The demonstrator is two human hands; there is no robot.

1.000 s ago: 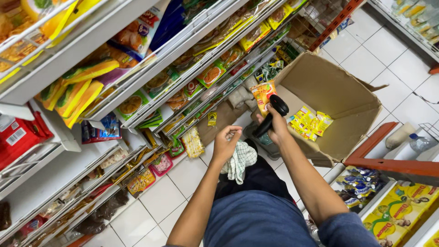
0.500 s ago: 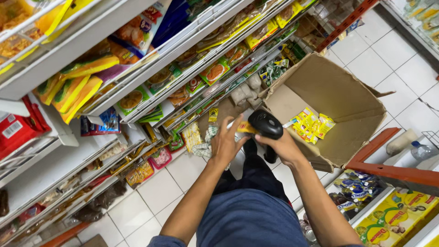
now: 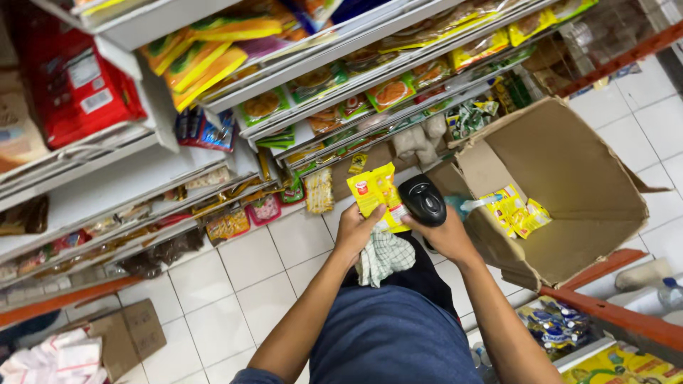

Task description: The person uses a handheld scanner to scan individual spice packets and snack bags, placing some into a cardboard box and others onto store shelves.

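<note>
My left hand (image 3: 356,231) holds up a small yellow packet (image 3: 376,193) and also clutches a checked cloth (image 3: 383,257) that hangs below it. Beside it, my right hand (image 3: 445,237) grips a black handheld scanner (image 3: 422,199), whose head sits right against the packet's right edge. Both hands are raised in front of my body, over the tiled floor and just left of an open cardboard box (image 3: 569,163) with a few more yellow packets (image 3: 514,210) inside.
Slanted store shelves (image 3: 320,78) packed with colourful snack packets fill the left and top. A small cardboard box (image 3: 128,334) and a pile of white packets (image 3: 53,359) lie on the floor at the lower left. An orange cart frame (image 3: 605,313) holds goods at the lower right.
My left hand has lifted the yellow packet up into view. The scanner in my right hand has come in beside it, and the view has shifted closer to the shelves.
</note>
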